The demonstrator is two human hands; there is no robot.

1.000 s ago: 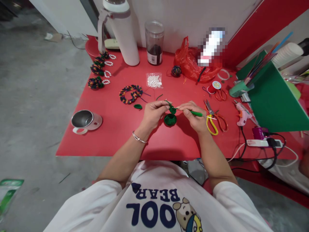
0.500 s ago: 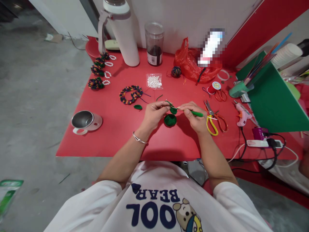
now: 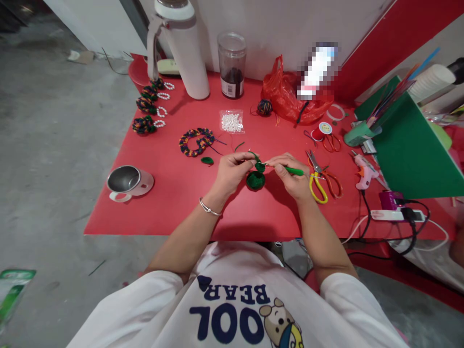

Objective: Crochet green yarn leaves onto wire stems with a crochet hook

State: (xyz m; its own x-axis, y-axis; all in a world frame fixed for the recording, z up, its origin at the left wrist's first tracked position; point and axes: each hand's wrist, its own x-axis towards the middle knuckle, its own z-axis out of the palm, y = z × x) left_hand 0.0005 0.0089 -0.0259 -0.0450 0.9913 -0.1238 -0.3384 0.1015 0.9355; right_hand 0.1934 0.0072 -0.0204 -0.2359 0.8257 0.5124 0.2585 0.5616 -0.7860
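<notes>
Pinched fingers of my left hand hold a small green crochet piece with green yarn. My right hand grips a crochet hook with a green handle, its metal tip at the crochet piece. Just below the held piece, a round ball of green yarn lies on the red table. A small green leaf-like piece rests left of my left hand. Yellow and orange-handled scissors lie close to the right of my right hand.
A steel mug stands at left, below a multicoloured crochet ring. Behind are a bag of white beads, a white bottle, a jar and a red plastic bag. A pink glue gun lies at right.
The hook and my right fingers have shifted very slightly, with the hook's tip still at the green piece. My left hand stays nearly in place.
</notes>
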